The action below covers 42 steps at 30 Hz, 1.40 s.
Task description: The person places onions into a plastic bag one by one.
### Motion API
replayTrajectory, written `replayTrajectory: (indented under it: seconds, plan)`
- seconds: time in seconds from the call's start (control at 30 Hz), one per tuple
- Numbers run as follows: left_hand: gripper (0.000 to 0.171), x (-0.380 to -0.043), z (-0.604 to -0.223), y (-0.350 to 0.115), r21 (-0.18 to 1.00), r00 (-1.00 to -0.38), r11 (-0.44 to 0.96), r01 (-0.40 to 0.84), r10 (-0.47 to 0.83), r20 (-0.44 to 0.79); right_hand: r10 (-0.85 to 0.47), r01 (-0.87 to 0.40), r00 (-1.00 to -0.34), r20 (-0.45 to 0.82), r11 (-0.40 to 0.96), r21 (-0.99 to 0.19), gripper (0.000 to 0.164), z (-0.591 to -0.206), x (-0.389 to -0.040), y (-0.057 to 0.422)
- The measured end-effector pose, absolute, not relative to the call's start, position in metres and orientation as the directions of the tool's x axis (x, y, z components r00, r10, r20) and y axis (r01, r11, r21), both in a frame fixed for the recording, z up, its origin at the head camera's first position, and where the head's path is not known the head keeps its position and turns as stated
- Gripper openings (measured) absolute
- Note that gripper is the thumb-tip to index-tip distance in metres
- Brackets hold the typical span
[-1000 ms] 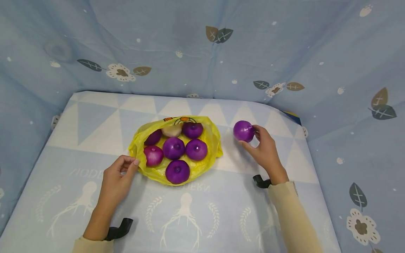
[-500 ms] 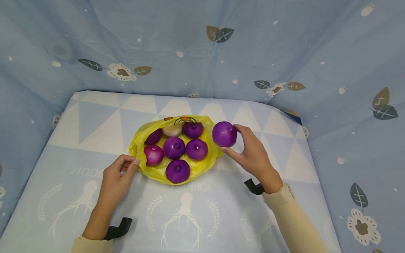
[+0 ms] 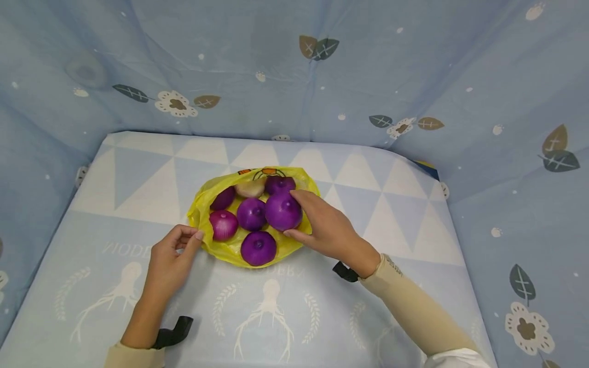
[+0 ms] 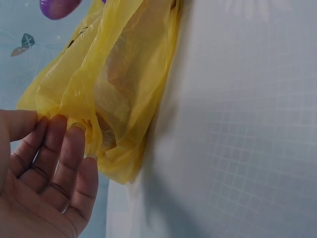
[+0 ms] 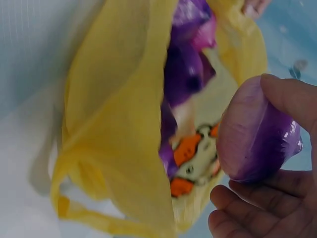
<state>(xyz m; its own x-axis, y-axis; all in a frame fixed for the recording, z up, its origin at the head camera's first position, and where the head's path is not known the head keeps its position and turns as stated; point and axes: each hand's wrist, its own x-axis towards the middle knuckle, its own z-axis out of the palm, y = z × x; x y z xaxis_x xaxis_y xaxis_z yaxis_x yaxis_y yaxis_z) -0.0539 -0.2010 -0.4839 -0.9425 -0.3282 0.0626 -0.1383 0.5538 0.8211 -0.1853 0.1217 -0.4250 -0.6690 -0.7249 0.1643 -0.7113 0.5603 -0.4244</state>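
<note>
A yellow plastic bag point(image 3: 199, 207) stands with its mouth wide, holding several purple onions point(image 3: 258, 249), a redder one point(image 3: 224, 225) and a pale round one point(image 3: 250, 189). With thumb and fingertips, my left hand point(image 3: 169, 263) pinches the left side of the bag's rim; the left wrist view shows the gathered yellow plastic point(image 4: 74, 101) between those fingers. My right hand point(image 3: 332, 230) holds a purple onion point(image 3: 282, 210) over the right part of the mouth, hiding another onion beneath it. In the right wrist view this onion point(image 5: 255, 136) sits between thumb and fingers, above the bag's opening.
The bag rests on a table covered with a blue and white patterned cloth point(image 3: 271, 327). Blue printed fabric point(image 3: 257, 76) hangs behind and on both sides. A strap-like handle point(image 5: 94, 220) of the bag droops beside it in the right wrist view.
My right hand has carried the purple onion leftward, from beside the bag to over its mouth. The left hand and the bag have stayed nearly still.
</note>
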Motion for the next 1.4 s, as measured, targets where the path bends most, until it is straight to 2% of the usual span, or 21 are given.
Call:
replayTrajectory:
  seconds: [0.5,0.73,0.93,1.03,1.4]
  plan:
    - [0.023,-0.052,-0.483,-0.198,0.821,-0.943,0.550,-0.150,-0.329,0.049,-0.772,-0.726,-0.633,0.066,0.562,-0.396,0.082,-0.453,-0.179,0.101]
    - [0.021,-0.052,-0.484,-0.198,0.822,-0.944,0.552,-0.138,-0.324,0.058,-0.762,-0.726,-0.644,0.071,0.579,-0.370,0.083,-0.461,-0.174,0.102]
    - [0.020,-0.052,-0.485,-0.200,0.823,-0.944,0.553,-0.131,-0.324,0.067,-0.742,-0.700,-0.667,0.067,0.593,-0.398,0.090,-0.459,-0.172,0.110]
    - [0.020,-0.052,-0.485,-0.202,0.823,-0.943,0.554,-0.125,-0.325,0.076,-0.723,-0.689,-0.683,0.102,0.592,-0.418,0.091,-0.457,-0.171,0.119]
    - [0.026,-0.046,-0.482,-0.220,0.776,-0.944,0.613,-0.149,-0.321,0.073,-0.620,-0.679,-0.731,0.284,0.623,-0.389,0.077,-0.444,-0.160,0.162]
